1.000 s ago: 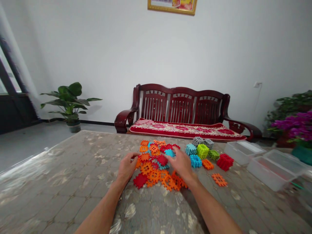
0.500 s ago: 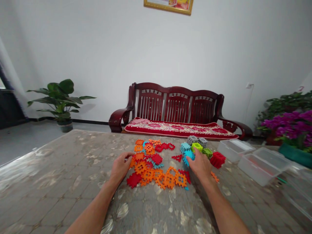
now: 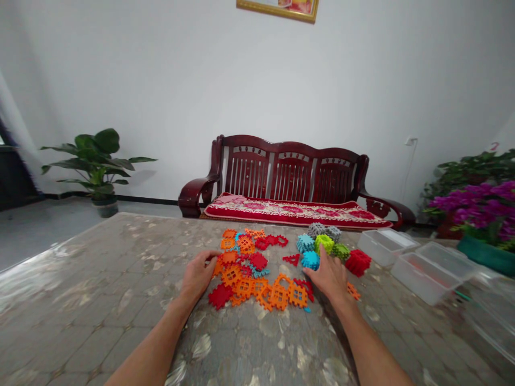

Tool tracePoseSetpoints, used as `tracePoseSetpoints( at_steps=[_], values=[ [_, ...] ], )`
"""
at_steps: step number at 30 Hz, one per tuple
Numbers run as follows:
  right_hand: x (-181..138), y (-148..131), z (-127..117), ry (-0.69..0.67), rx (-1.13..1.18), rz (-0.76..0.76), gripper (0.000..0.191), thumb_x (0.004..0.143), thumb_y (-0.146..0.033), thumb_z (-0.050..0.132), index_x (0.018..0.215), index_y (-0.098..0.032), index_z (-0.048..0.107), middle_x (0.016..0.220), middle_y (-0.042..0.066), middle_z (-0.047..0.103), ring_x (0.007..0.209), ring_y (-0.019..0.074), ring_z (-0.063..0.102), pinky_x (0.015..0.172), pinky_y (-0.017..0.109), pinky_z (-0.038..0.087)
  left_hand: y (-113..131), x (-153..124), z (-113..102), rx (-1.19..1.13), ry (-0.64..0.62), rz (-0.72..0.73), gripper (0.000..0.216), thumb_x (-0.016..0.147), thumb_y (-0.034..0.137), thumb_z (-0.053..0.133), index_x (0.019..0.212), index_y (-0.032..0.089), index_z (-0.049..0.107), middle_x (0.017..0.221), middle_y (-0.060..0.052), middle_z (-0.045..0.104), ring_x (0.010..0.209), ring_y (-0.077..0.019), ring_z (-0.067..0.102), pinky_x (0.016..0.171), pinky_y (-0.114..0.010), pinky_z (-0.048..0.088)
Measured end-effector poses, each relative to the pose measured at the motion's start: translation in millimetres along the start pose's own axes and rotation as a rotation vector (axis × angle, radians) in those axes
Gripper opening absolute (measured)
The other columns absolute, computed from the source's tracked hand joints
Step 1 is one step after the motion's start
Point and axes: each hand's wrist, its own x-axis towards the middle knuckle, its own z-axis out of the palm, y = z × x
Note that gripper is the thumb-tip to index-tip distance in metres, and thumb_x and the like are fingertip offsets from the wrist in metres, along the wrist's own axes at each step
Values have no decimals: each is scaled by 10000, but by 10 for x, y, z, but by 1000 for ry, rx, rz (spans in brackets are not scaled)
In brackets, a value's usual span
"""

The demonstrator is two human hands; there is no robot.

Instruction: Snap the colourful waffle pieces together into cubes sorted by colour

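My left hand (image 3: 199,274) rests on the table at the left edge of a spread of orange, red and blue toothed plastic building pieces. Its fingers are loosely bent, with a gap between thumb and index finger, nearest an orange piece (image 3: 230,258). My right hand (image 3: 330,274) is open, thumb and index finger apart, just in front of a bright blue stack of pieces (image 3: 310,260). Behind its fingertips stands a lime green stack (image 3: 324,244). A red triangular piece (image 3: 292,260) lies between the hands. Nothing shows in either hand.
Grey stacks (image 3: 317,230), a dark green stack (image 3: 341,251) and a red stack (image 3: 358,262) stand around my right hand. Clear plastic boxes (image 3: 432,271) sit to the right. A wooden bench (image 3: 292,171) is behind the table (image 3: 132,300). Purple flowers (image 3: 478,206) are at far right.
My right hand has drawn slightly back and left from the bright blue stack, now showing more of it. My left hand has hardly moved.
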Motion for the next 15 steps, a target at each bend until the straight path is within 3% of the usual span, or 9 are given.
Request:
tracePoseSetpoints(
  at_steps=[6,15],
  values=[
    [57,-11,39,-45,-16,8,896,820,-508,600,1551,-165,212,1342,167,603,1171,336,532,935,417,359,10,0,-5,9,-9,-21,349,795,395,464,930,217,732,936,-41,763,829,-206,692,852,-340,548],
    [56,-24,14,-49,-38,-9,818,832,-432,563,1528,-116,270,1297,190,626,1176,340,520,938,422,335,15,-4,-7,6,-3,-4,336,792,380,472,931,221,735,924,-34,769,826,-200,691,854,-331,551]
  ],
)
